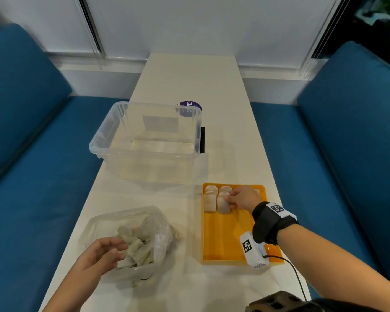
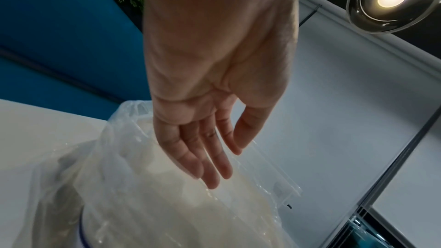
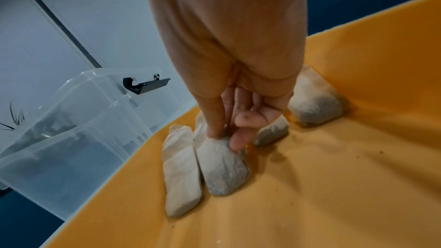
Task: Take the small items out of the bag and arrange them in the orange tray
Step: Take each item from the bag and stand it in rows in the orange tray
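The orange tray [image 1: 225, 239] lies on the white table at the right. Several small white sachets lie at its far end. My right hand [image 1: 231, 198] pinches the top of one sachet [image 1: 223, 206], which rests on the tray floor beside another sachet [image 1: 210, 202]. In the right wrist view the thumb and forefinger [image 3: 214, 129] pinch that sachet [image 3: 222, 169], and two more sachets [image 3: 312, 105] lie behind. My left hand [image 1: 113, 248] hovers with relaxed fingers at the mouth of the clear plastic bag [image 1: 158, 239], which holds several sachets [image 1: 137, 246]. The left hand [image 2: 219, 167] holds nothing.
An empty clear plastic bin [image 1: 144, 140] with a black latch stands behind the bag and the tray. A round purple label [image 1: 189, 106] shows behind it. Blue benches [image 1: 32, 154] flank the narrow table on both sides. The near part of the tray floor is bare.
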The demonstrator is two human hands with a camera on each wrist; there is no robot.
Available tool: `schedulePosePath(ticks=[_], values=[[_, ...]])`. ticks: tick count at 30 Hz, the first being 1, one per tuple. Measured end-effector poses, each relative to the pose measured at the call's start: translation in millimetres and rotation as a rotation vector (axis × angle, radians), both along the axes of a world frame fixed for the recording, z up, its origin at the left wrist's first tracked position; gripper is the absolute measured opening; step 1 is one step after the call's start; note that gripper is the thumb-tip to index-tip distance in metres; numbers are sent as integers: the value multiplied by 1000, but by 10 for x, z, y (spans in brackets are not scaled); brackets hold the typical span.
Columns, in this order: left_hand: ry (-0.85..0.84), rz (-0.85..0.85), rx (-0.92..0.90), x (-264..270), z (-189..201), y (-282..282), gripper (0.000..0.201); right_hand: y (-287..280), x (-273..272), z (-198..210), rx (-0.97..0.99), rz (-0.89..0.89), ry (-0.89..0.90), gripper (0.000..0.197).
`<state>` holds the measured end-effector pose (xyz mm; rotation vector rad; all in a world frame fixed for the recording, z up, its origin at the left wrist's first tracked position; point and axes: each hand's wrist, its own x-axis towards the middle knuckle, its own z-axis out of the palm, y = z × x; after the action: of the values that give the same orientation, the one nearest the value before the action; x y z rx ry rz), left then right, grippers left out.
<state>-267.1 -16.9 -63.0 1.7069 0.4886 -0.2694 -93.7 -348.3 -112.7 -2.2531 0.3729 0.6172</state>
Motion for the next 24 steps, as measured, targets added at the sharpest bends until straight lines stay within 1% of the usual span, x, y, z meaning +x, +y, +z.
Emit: schedulePosePath(ticks=[3, 6, 8, 12, 15, 17, 19, 20, 22, 24], values=[[8, -17, 18, 24, 13, -59, 17, 1, 8, 24, -35, 7, -13, 22], [12, -58, 83, 77, 41, -100, 17, -26, 1, 66, -107, 36, -26, 19], [5, -110, 172, 132, 53, -102, 16, -52, -14, 100, -168, 55, -56, 17], [8, -268, 428, 286, 35, -87, 12, -38, -80, 265, -219, 63, -173, 21], [27, -396, 556, 393, -30, -128, 15, 119, -201, 447, -137, 138, -306, 21], [30, -478, 602, 440, -78, -174, 19, 309, -333, 585, -69, 277, -388, 17], [52, -583, 642, 463, -134, -248, 29, 513, -496, 697, -16, 483, -427, 17], [65, -640, 684, 467, -161, -290, 33, 616, -581, 735, -8, 611, -437, 21], [61, -743, 823, 468, -222, -358, 41, 802, -738, 733, -62, 911, -505, 34], [84, -799, 940, 465, -336, -374, 60, 964, -849, 638, -128, 1193, -649, 54]])
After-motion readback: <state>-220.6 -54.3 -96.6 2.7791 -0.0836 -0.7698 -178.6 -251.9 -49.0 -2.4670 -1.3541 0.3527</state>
